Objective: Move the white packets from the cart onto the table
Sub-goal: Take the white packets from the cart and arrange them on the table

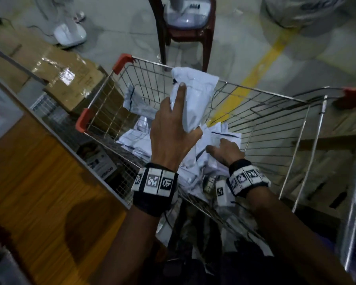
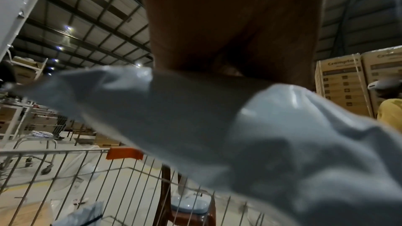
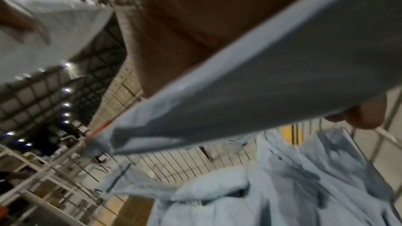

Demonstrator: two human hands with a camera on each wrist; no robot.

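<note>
Wooden worktop (image 1: 39, 182) beside us — our left hand (image 1: 171, 138) grips one packet (image 1: 195, 99), right hand (image 1: 226, 151) pinches another (image 3: 250, 95); cart (image 1: 275, 112) holds plenty.

Wire shopping cart (image 1: 275, 112), orange corner guards, carries heap of white packets (image 1: 220, 138) on basket floor. Wooden worktop (image 1: 39, 182) just beside cart's left side. Cart on concrete floor (image 1: 245, 38).
</note>
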